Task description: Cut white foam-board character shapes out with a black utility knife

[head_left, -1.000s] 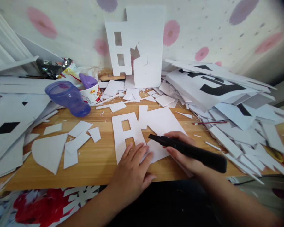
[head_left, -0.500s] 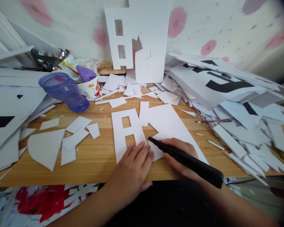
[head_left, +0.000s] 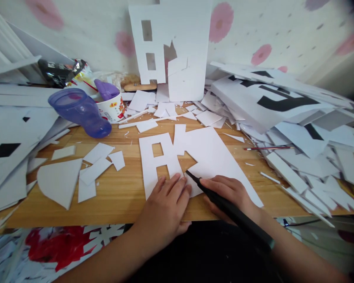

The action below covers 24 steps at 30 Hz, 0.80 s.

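Observation:
A white foam-board-like sheet with cut-out openings lies in front of me on the wooden table. My left hand rests on its lower left part, fingers stretched out and pressing it down beside a rectangular opening. In my right hand is a black utility knife, its handle slanting back toward my forearm. The knife's tip meets the sheet at the lower edge of the jagged opening near the middle, just right of my left fingertips. Part of my right fingers is hidden behind the handle.
Behind, a similar cut sheet leans against the wall among scraps. Left stand a purple boot-shaped cup and a paper tub; loose offcuts lie nearer. A heap of printed sheets and a pencil are on the right.
The knife's handle has swung lower and the right hand has turned slightly, while the tip stays near the same cut edge. My left hand has hardly moved.

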Motion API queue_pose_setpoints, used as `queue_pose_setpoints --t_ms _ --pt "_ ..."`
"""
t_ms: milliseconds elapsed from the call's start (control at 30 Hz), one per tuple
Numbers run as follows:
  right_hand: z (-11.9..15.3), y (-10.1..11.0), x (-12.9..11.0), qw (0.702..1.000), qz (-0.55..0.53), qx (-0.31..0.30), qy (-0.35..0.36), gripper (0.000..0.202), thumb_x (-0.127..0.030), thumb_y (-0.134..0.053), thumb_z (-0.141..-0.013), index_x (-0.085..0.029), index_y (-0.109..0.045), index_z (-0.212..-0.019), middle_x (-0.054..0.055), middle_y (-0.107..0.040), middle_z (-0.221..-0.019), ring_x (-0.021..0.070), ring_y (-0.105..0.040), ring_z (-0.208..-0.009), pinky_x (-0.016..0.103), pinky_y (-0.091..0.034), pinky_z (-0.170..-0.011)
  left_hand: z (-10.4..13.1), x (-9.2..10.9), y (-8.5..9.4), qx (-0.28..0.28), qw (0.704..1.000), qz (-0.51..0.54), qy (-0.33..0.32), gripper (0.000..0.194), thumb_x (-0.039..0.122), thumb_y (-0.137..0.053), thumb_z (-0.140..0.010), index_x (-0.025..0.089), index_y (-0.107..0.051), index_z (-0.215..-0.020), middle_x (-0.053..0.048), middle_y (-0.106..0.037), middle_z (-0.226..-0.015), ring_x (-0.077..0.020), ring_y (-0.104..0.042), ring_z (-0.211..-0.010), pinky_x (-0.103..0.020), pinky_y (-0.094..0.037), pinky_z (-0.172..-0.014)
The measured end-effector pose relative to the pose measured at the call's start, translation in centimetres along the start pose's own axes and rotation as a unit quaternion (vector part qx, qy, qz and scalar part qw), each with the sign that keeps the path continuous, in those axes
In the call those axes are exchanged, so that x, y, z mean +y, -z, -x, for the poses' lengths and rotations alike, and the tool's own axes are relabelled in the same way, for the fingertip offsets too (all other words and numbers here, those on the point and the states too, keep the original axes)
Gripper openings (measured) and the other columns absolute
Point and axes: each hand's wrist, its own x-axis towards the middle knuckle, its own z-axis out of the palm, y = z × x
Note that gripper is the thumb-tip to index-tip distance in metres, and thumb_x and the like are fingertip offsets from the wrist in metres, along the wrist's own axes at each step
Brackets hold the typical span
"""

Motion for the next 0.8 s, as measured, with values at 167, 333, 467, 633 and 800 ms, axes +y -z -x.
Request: queue_pose_setpoints --t_ms 167,333,467,633,800 --pt "0.6 0.7 -0.5 1.000 0.010 -0.023 0.017 0.045 -0.011 -0.056 -0.082 -0.017 -0.051 -0.126 0.009 -0.070 -0.088 0.0189 -0.063 -0.071 0.030 -0.053 -0.061 -0.2 0.2 0.2 -0.005 1.000 0.010 0.014 0.079 0.042 -0.078 -0.069 0.011 -0.048 -0.134 -0.018 -0.052 -0.141 -0.0372 -0.042 -0.133 -0.059 -0.037 -0.107" --pt "1.4 1.5 -1.3 0.999 0.017 -0.021 0.027 0.048 -0.010 -0.054 -0.083 -0.020 -0.048 -0.131 0.010 -0.072 -0.090 0.0208 -0.069 -0.075 0.032 -0.056 -0.062 -0.4 0.3 0.4 -0.013 0.999 0.021 0.025 0.079 0.039 -0.080 -0.066 0.012 -0.048 -0.134 -0.017 -0.053 -0.140 -0.0366 -0.042 -0.133 -0.057 -0.036 -0.108" --pt "3.3 2.3 -1.6 0.999 0.033 -0.017 0.034 0.057 -0.010 -0.060 -0.081 -0.021 -0.047 -0.135 0.009 -0.074 -0.090 0.0223 -0.071 -0.081 0.033 -0.059 -0.067 -0.4 0.3 0.4 -0.013 0.999 0.026 0.030 0.077 0.037 -0.081 -0.065 0.012 -0.050 -0.131 -0.017 -0.053 -0.140 -0.0360 -0.041 -0.134 -0.057 -0.034 -0.110" --pt "7.3 3.3 -1.7 0.999 0.009 0.026 -0.045 0.050 -0.018 -0.068 -0.077 -0.026 -0.059 -0.125 0.008 -0.074 -0.096 0.0249 -0.072 -0.086 0.035 -0.060 -0.072 -0.7 0.4 0.9 -0.020 0.998 0.033 0.040 0.078 0.046 -0.083 -0.063 0.012 -0.053 -0.127 -0.019 -0.054 -0.136 -0.0394 -0.044 -0.130 -0.065 -0.032 -0.107" --pt "8.6 2.5 -0.7 0.889 -0.217 0.284 -0.286 0.030 -0.029 -0.065 -0.080 -0.029 -0.068 -0.110 0.005 -0.071 -0.088 0.0215 -0.068 -0.070 0.034 -0.056 -0.059 -2.1 1.0 1.3 0.026 0.995 0.022 0.097 0.056 0.044 -0.074 -0.075 0.016 -0.056 -0.119 -0.018 -0.055 -0.136 -0.0392 -0.044 -0.130 -0.068 -0.025 -0.107"
